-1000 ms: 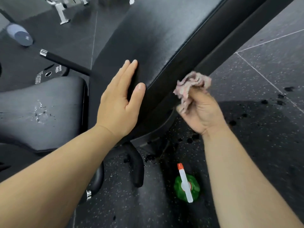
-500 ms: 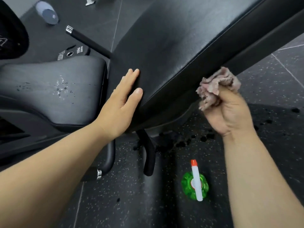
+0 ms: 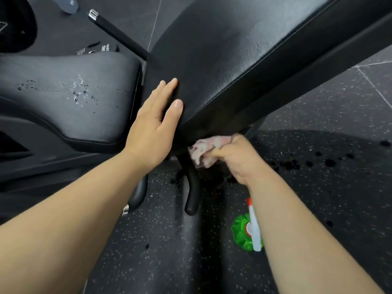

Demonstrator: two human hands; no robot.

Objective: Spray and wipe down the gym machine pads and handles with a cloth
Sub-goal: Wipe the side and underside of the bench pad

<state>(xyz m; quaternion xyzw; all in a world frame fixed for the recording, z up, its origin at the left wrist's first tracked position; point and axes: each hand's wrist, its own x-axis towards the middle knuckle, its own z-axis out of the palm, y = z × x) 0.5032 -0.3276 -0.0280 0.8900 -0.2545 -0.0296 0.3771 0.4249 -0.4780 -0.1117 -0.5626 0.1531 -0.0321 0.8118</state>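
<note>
A long black back pad (image 3: pixel 229 52) slants across the upper view. My left hand (image 3: pixel 154 126) lies flat against its lower end, fingers straight, thumb on the pad's edge. Just below that end, my right hand (image 3: pixel 235 160) grips a bunched pink cloth (image 3: pixel 204 149) and holds it against the pad's underside. The black seat pad (image 3: pixel 70 98) at left carries spray droplets. A green spray bottle (image 3: pixel 247 232) with a white and orange nozzle stands on the floor under my right forearm.
A black handle (image 3: pixel 118 35) with a chrome cap juts out at upper left. Curved black frame tubes (image 3: pixel 192 192) run below the pads. The dark speckled rubber floor (image 3: pixel 318 187) has wet spots at right. A weight plate (image 3: pixel 97 49) lies behind the seat.
My right hand has carried the cloth down and left along the pad's side edge to its lower end. My left hand has stayed on the pad. The view has shifted right.
</note>
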